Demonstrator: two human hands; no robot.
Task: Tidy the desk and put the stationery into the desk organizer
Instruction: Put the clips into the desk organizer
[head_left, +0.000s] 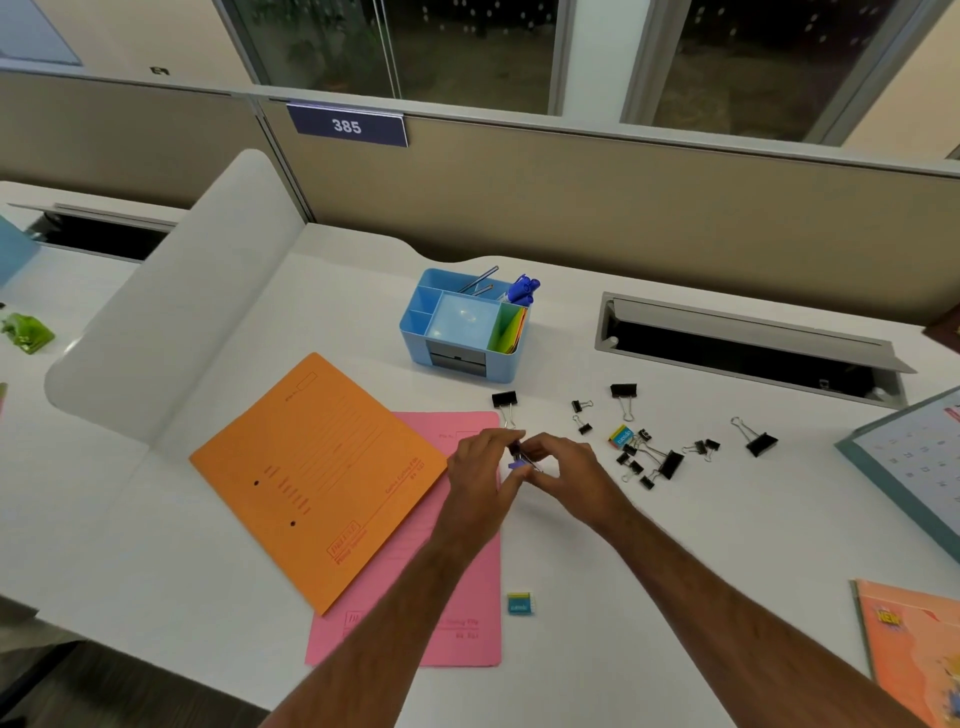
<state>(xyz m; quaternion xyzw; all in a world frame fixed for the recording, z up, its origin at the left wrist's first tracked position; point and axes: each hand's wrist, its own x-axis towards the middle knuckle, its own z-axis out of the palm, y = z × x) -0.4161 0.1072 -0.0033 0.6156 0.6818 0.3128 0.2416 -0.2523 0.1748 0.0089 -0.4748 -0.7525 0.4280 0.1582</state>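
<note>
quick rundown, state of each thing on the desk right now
left hand: pinching a small clip
right hand: pinching the same clip
small clip: held above desk
desk organizer: upright, holding pens
orange folder: closed, overlapping pink folder
loose binder clips: scattered

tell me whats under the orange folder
The orange folder lies tilted across the left part of a pink folder, both on the white desk. Anything else beneath it is covered and cannot be seen.
</note>
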